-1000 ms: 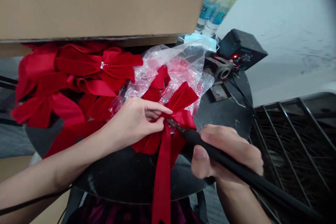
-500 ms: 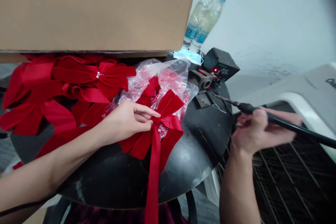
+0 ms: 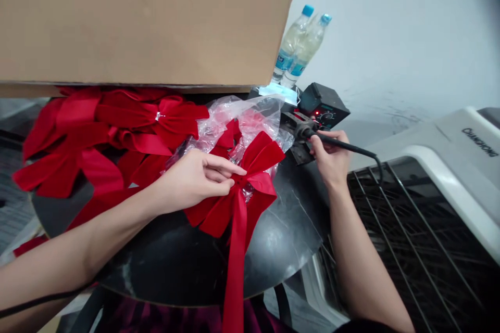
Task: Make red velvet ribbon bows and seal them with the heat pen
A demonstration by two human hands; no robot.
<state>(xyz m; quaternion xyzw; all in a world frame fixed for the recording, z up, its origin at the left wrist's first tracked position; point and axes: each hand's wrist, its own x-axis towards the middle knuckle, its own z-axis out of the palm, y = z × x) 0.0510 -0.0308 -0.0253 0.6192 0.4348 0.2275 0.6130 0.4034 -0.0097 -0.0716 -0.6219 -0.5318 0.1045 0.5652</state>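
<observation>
My left hand (image 3: 197, 179) pinches the centre knot of a red velvet bow (image 3: 250, 187) that lies on a round black table (image 3: 187, 265), its long tail hanging over the front edge. My right hand (image 3: 331, 156) is closed around a black soldering iron (image 3: 336, 144), whose tip sits in the metal holder (image 3: 300, 132) by the black control station (image 3: 324, 106). A crumpled clear plastic bag (image 3: 242, 117) with more red ribbon lies just behind the bow.
A pile of finished red bows (image 3: 105, 135) covers the table's left part under a large cardboard box (image 3: 136, 21). Two water bottles (image 3: 299, 47) and a blue face mask (image 3: 279, 92) stand behind the station. A white appliance with a black wire grille (image 3: 429, 218) is at the right.
My right hand drew the soldering iron away from the bow's knot, swung it right, then set its tip into the holder. My left hand kept pinching the bow.
</observation>
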